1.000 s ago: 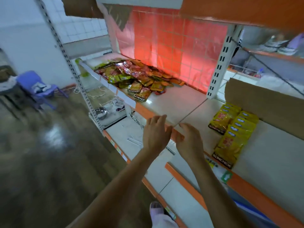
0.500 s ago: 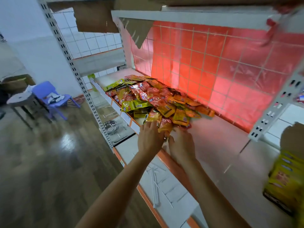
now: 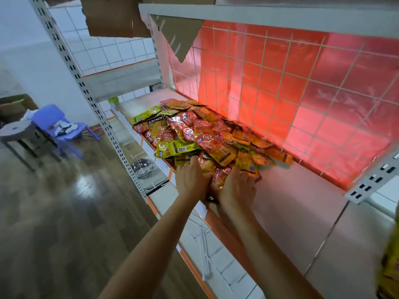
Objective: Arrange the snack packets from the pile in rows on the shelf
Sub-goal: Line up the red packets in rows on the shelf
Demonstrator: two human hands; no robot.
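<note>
The left hand [image 3: 191, 180] is seen just below the centre of the frame, pushed into the near edge of the pile. Its fingertips are hidden under yellow wrappers, so it cannot be told whether anything is grasped. The right hand [image 3: 237, 186] is placed just beside it, to the right, and its fingers are curled over the nearest packets, which are gripped. A red packet [image 3: 220, 175] is pressed between the two hands.

The snack packets [image 3: 194, 134] are heaped loosely in the middle of the frame, red, orange and yellow mixed, with no order to be made out. The heap lies on the shelf [image 3: 291, 212], against the wire grid back panel [image 3: 302, 104], which is backed in red and fills the upper right. The part of the shelf at centre right is lit pink.

At the right edge of the frame, a blurred stack of yellow packets [image 3: 390, 266] is partly shown on the same shelf. A metal bowl [image 3: 141, 166] is seen on a lower level, left of the hands. A perforated upright post [image 3: 90, 100] is crossed diagonally through the upper left. Further left, a blue plastic chair [image 3: 56, 126] and a round stool [image 3: 15, 128] are stood on a glossy wooden floor [image 3: 43, 212]. A piece of cardboard [image 3: 116, 16] is hung over the top edge.
</note>
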